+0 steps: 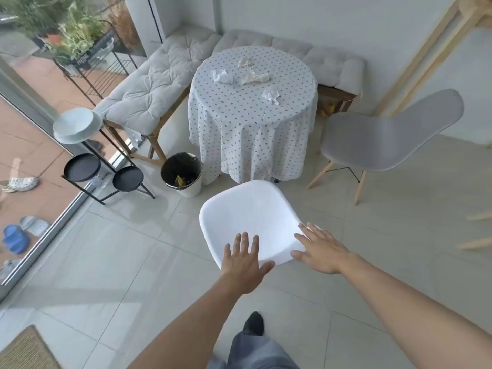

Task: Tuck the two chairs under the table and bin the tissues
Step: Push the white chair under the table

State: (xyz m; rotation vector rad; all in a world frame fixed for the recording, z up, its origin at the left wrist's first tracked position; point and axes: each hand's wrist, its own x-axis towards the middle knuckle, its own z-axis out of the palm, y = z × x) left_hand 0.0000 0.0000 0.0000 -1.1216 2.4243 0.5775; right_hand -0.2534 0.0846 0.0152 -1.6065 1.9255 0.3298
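A white chair (250,211) stands in front of me, its seat facing the round table (253,121) with a dotted cloth. My left hand (243,265) and my right hand (320,251) are both spread flat with fingers apart over the top edge of its backrest, holding nothing. A grey chair (383,137) stands to the right of the table, turned sideways and pulled out. Several crumpled tissues (222,75) lie on the tabletop. A bin (182,174) with a black liner sits on the floor at the table's left foot.
Cushioned benches (151,83) line the wall behind and left of the table. A black plant stand (106,171) with a white dish (77,125) is left of the bin. A glass door track runs along the left. My foot (254,323) is on the tiled floor.
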